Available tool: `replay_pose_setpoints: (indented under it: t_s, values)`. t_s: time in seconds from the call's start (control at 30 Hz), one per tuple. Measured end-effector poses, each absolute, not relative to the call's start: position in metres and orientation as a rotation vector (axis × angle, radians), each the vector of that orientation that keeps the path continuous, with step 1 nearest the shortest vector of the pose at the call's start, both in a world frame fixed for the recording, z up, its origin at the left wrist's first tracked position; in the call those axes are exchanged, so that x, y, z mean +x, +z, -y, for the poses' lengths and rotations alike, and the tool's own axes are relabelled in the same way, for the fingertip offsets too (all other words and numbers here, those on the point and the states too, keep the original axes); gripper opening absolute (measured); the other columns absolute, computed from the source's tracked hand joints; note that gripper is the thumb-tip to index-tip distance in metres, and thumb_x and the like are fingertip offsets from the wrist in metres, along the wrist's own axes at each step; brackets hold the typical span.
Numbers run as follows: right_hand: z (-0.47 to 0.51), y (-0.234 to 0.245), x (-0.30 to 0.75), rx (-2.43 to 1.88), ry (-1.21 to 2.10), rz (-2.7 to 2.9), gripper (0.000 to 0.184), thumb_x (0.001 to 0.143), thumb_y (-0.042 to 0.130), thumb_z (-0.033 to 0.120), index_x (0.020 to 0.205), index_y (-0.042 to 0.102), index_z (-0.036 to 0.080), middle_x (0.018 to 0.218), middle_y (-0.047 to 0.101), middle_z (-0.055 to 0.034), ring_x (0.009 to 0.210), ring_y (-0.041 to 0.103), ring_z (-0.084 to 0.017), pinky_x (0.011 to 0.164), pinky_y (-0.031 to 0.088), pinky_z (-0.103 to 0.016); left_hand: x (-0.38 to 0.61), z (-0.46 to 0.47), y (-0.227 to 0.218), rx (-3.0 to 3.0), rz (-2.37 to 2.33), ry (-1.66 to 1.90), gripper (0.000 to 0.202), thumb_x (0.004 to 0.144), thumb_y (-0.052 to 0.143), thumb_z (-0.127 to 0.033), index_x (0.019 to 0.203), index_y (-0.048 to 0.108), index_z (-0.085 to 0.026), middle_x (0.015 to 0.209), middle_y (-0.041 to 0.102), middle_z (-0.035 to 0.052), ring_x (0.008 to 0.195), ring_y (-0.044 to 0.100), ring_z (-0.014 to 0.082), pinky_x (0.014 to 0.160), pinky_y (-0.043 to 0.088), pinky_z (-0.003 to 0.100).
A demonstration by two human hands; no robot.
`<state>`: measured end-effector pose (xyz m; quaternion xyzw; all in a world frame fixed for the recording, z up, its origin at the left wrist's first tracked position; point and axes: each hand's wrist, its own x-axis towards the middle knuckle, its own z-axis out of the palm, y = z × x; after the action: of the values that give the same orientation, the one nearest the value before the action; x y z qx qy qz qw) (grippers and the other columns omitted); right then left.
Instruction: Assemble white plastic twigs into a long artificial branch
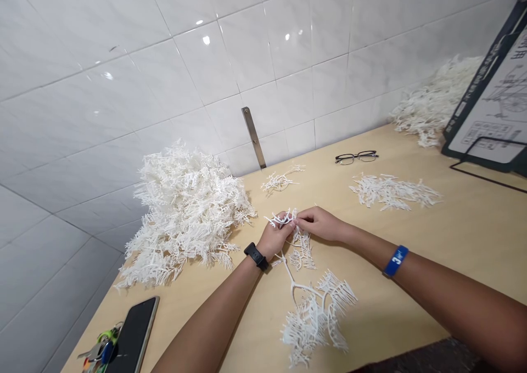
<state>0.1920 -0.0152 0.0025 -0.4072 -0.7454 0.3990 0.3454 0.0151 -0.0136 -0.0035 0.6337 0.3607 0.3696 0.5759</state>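
My left hand (272, 238), with a black watch on the wrist, pinches a white branching plastic piece (276, 220) over the middle of the table. The fingers of my right hand (319, 222) are closed at the same piece, close against the left fingertips; what exactly they pinch is partly hidden. Small white comb-like sprigs (304, 251) lie or hang just below the hands. Nearer to me, a larger white plastic branch (315, 307) with many fine twigs lies on the table, its stem reaching up toward my left wrist.
A tall heap of white branches (187, 213) stands left. Loose twigs (393, 190) and glasses (356, 157) lie right; a few bare stems (282, 181) lie behind the hands. A phone (134, 334) and keys (96, 352) are front left, a dark-framed board (494, 104) far right.
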Motion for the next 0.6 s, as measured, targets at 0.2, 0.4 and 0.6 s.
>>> replay_pose_setpoints:
  t_s: [0.2, 0.4, 0.6]
  values:
    - [0.016, 0.001, 0.187, -1.061, 1.447, 1.721, 0.024, 0.075, 0.05, 0.034, 0.056, 0.044, 0.02, 0.048, 0.036, 0.0055, 0.046, 0.029, -0.009, 0.048, 0.021, -0.025, 0.015, 0.016, 0.0, 1.442, -0.84, 0.843, 0.039, 0.076, 0.07, -0.049, 0.084, 0.051, -0.016, 0.065, 0.047, -0.0039, 0.058, 0.04, 0.008, 0.058, 0.033, 0.024]
    - [0.011, 0.016, 0.212, -1.523, 0.806, 1.681, 0.034, 0.078, 0.049, 0.032, 0.051, 0.033, 0.02, 0.049, 0.034, 0.0025, 0.05, 0.03, -0.011, 0.052, 0.02, -0.028, 0.016, 0.016, 0.003, 1.357, -0.861, 0.89, 0.035, 0.078, 0.068, -0.046, 0.08, 0.048, -0.017, 0.066, 0.049, -0.0031, 0.058, 0.043, 0.0072, 0.058, 0.035, 0.022]
    - [0.014, 0.024, 0.22, -1.663, 0.534, 1.743, 0.048, 0.087, 0.045, 0.052, 0.052, 0.04, 0.02, 0.05, 0.039, 0.0002, 0.051, 0.034, -0.013, 0.052, 0.021, -0.029, 0.017, 0.015, 0.001, 1.4, -0.889, 0.89, 0.032, 0.079, 0.067, -0.043, 0.077, 0.048, -0.017, 0.064, 0.049, -0.003, 0.057, 0.043, 0.0076, 0.058, 0.035, 0.023]
